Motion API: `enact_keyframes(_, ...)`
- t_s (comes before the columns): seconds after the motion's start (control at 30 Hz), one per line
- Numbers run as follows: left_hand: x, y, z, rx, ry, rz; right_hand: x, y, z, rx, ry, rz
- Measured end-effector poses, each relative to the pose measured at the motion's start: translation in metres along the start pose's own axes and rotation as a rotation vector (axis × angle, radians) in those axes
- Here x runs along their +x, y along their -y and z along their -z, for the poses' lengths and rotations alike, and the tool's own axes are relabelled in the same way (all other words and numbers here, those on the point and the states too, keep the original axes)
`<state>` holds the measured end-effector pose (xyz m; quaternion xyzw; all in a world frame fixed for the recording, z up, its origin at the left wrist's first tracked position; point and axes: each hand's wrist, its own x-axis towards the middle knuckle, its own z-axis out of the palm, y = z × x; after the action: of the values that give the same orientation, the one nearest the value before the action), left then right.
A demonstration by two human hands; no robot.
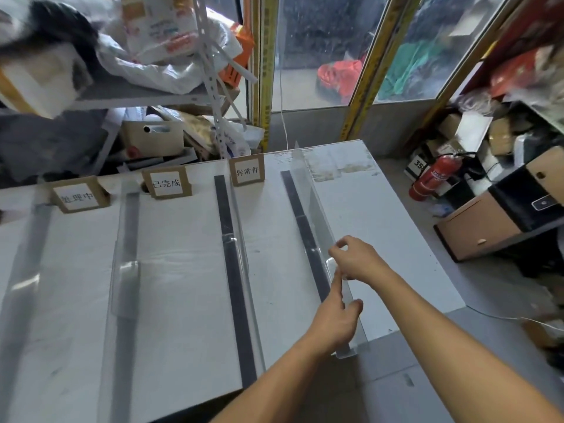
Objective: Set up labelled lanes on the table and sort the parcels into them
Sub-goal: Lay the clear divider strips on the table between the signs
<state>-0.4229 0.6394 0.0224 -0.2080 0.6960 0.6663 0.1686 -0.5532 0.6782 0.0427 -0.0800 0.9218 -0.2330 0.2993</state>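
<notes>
Open lanes between upright clear dividers (317, 215)

The left card sign (80, 197) reads 处理中, the middle card sign (167, 183) 已完成, the right card sign (247, 173) 异常件. A floor tag (417, 164) shows 35.

Place: I stand in a cramped parcel depot.
Shelving (146, 96): heaped with bags and boxes.
Table (381, 227): cardboard lane signs (167, 183) along its far edge.
Floor: cartons, fire extinguisher (433, 175).

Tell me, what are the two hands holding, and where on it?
Both hold the rightmost clear divider by its top edge. The right hand pinches it further along; the left hand grips it near the front end of the table.
</notes>
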Motion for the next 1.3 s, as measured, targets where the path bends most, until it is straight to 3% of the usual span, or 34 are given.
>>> enact_keyframes(0.43, 0.021, 0.022, -0.020, 0.085, -0.028, 0.040, 0.021, 0.003, 0.001, -0.220, -0.086, 0.058)
enact_keyframes(1.3, 0.031, 0.021, -0.016, 0.026, -0.118, 0.057, 0.022, 0.004, 0.004, -0.205, -0.039, 0.056)
